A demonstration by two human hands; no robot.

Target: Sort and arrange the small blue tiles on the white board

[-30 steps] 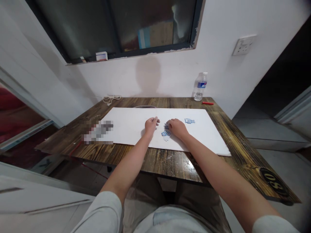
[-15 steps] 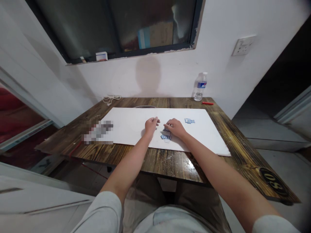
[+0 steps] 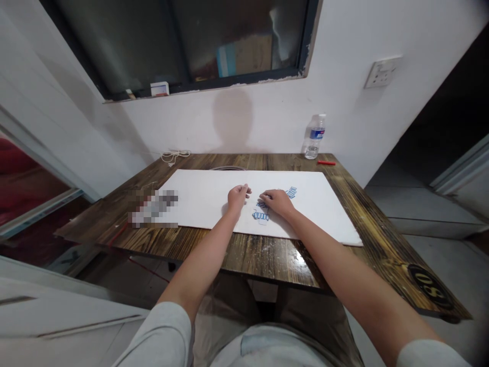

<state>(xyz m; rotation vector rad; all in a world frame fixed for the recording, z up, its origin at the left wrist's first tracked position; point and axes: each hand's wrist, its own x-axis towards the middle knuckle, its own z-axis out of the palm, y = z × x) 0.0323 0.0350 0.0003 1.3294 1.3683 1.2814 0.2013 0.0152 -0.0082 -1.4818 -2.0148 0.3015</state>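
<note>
My left hand (image 3: pixel 237 197) rests on the white foam board (image 3: pixel 198 204) with its fingers curled, and nothing shows in it. My right hand (image 3: pixel 278 202) lies just to its right, its fingertips on or right beside a blue-and-white printed piece (image 3: pixel 262 205). Below those fingertips lies a similar blue-and-white strip (image 3: pixel 260 216) over a pale scrap. A third blue-marked piece (image 3: pixel 291 192) sits tilted just beyond my right hand. The material of these pieces is too small to tell.
The board lies on a dark wooden table (image 3: pixel 267 260) with a blurred patch (image 3: pixel 155 208) at its left. A water bottle (image 3: pixel 314 136), a red stick (image 3: pixel 326 163) and a white cord (image 3: pixel 173 157) lie along the back, by the wall.
The far blue piece has turned to a slant and shifted left, closer to my right hand. My right hand has moved slightly left; my left hand stays still.
</note>
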